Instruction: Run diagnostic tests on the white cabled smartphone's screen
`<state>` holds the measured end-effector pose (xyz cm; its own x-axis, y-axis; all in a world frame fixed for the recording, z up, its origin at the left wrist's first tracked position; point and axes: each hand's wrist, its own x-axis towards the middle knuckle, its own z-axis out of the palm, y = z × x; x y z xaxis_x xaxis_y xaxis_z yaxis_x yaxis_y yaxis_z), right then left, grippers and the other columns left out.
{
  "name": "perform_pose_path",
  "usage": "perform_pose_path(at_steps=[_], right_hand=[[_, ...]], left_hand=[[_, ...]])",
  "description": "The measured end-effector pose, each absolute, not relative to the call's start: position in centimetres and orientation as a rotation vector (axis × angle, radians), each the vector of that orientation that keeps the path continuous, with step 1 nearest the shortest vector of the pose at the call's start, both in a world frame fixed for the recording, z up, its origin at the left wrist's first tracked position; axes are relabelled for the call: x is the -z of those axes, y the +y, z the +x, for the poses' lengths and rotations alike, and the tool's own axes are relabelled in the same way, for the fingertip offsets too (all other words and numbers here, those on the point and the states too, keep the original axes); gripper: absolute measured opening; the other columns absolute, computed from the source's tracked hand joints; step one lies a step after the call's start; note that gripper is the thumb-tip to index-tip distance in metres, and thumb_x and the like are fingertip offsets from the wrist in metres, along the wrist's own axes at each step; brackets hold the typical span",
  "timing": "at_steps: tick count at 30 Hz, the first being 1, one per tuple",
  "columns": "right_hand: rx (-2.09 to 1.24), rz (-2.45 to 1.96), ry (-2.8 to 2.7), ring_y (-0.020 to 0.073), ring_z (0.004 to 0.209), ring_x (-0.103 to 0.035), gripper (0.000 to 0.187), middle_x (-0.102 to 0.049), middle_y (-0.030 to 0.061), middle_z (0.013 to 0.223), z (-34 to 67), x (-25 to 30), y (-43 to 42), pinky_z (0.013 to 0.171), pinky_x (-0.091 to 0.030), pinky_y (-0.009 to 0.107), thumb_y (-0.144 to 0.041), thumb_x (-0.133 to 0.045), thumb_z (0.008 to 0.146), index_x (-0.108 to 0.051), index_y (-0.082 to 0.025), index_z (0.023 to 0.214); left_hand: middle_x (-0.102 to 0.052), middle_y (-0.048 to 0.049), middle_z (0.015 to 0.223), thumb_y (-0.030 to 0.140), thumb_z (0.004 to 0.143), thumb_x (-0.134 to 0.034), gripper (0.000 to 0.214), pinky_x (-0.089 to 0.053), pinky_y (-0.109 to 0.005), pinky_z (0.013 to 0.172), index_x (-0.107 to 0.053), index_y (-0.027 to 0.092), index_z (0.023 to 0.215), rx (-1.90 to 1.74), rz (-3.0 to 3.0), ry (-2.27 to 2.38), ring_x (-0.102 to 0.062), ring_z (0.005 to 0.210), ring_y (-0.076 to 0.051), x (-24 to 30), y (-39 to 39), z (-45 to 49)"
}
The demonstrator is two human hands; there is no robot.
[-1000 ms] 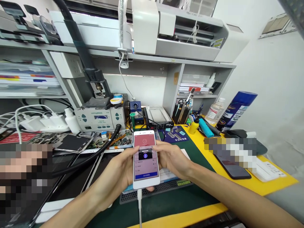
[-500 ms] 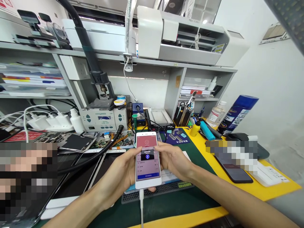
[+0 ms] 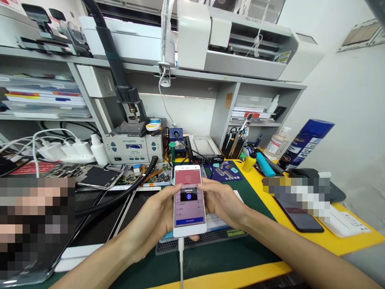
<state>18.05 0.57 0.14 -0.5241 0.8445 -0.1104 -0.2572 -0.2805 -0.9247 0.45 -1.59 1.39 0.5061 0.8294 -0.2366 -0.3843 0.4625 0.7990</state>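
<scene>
A white smartphone (image 3: 189, 208) is held upright between both hands, its lit screen facing me with a red top band, a dark pop-up box and a blue bar low down. My left hand (image 3: 164, 210) grips its left edge, thumb at the side of the screen. My right hand (image 3: 221, 200) closes on the right edge, its thumb near the pop-up. Fingers behind the phone are mostly hidden. A white charging cable (image 3: 181, 261) is plugged into the bottom edge. Beneath the phone lies a black perforated mat (image 3: 210, 241) on the green work surface (image 3: 228, 261).
A hot-air station (image 3: 132, 148) stands behind on the left, its black hose (image 3: 129, 192) curving across the bench. A tray of circuit boards (image 3: 162, 176) lies in front of it. At right are a dark phone (image 3: 297, 208), a blue spray can (image 3: 306, 144) and a yellow bottle (image 3: 249, 162).
The view has shifted slightly, so phone, hands and bench appear a little further right. Both hands keep the same hold on the smartphone, and its screen looks the same.
</scene>
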Motion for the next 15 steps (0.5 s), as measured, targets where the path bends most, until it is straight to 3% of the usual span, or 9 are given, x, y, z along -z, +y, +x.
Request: perform_pose_path(at_steps=[8,15], right_hand=[[-1.883,-0.801,-1.214,0.0197,0.079,-0.061,0.032,-0.068,0.0076,0.097,18.06,-0.19,0.66,0.073,-0.049,0.035,-0.026,-0.044,0.094,-0.063,-0.021,0.12],[-1.877,-0.832,-1.208,0.0211,0.084,-0.062,0.033,-0.068,0.0082,0.096,18.05,-0.51,0.51,0.071,-0.049,0.033,-0.025,-0.043,0.094,-0.062,-0.02,0.12]], left_hand=[[-0.065,-0.0165,0.118,0.031,0.093,-0.047,0.044,-0.058,-0.054,0.065,-0.054,0.017,0.134,-0.818,0.76,0.677,-0.063,0.098,-0.037,-1.24,-1.49,0.46],[-0.062,-0.0169,0.125,0.032,0.096,-0.044,0.041,-0.056,-0.06,0.072,-0.056,0.017,0.133,-0.801,0.774,0.61,-0.062,0.102,-0.037,-0.59,-1.41,-0.03]])
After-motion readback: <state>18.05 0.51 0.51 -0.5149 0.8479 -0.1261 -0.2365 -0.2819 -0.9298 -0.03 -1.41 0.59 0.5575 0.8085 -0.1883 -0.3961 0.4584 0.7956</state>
